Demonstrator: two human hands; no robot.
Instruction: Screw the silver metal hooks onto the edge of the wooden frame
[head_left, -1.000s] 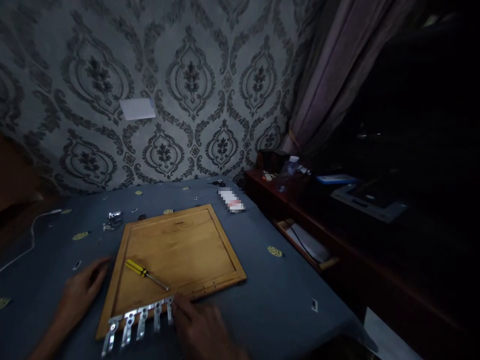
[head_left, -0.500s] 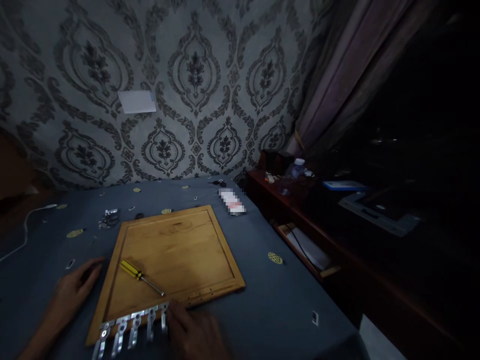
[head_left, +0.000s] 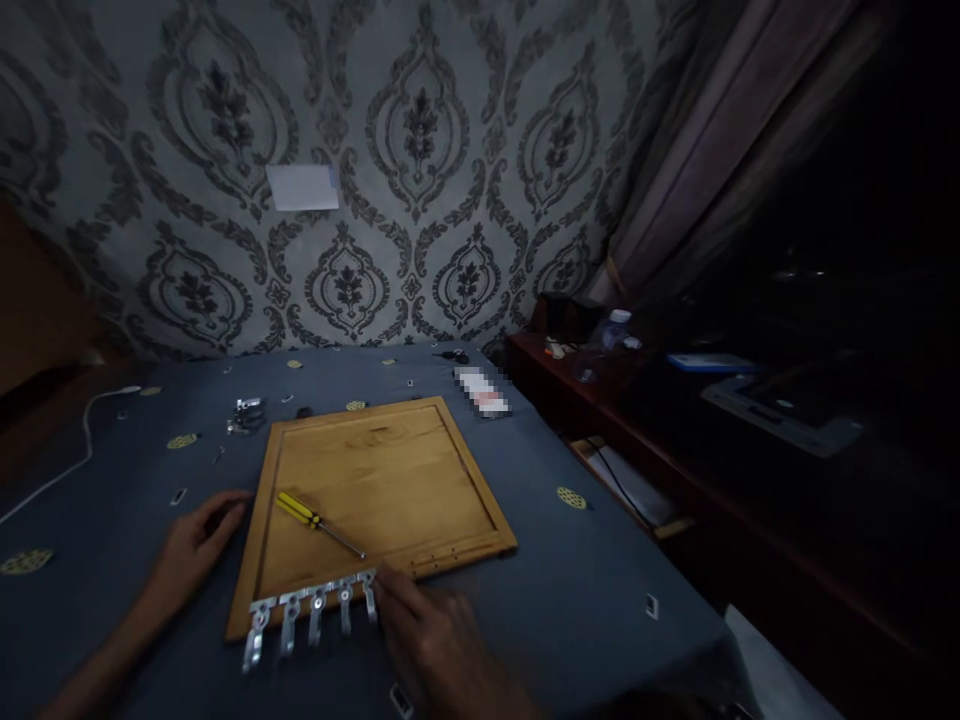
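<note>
A framed wooden panel [head_left: 390,465] like a cabinet door lies flat on the cloth. Across it rests a yellow-and-black screwdriver [head_left: 300,509], its shaft pointing toward the front edge. Several silver metal hinges [head_left: 318,604] are lined up along the left part of that edge, their arms sticking out past the wood. My right hand [head_left: 439,625] has its fingers closed at the rightmost hinge [head_left: 369,590]; the fingertips are partly hidden. To the left of the panel, my left hand [head_left: 199,540] rests with fingers loosely curved, thumb apart, and nothing in it.
More metal hardware [head_left: 246,414] lies on the blue cloth [head_left: 540,590] behind the panel's left corner. A blurred-out phone-like object [head_left: 482,391] sits behind its right side. A white cable [head_left: 88,440] runs at far left. Right of the cloth stands a dark red desk with a bottle [head_left: 616,330].
The view has shifted, so everything sits further right and slightly higher. My right hand stays at the rightmost hinge, and my left hand stays beside the panel.
</note>
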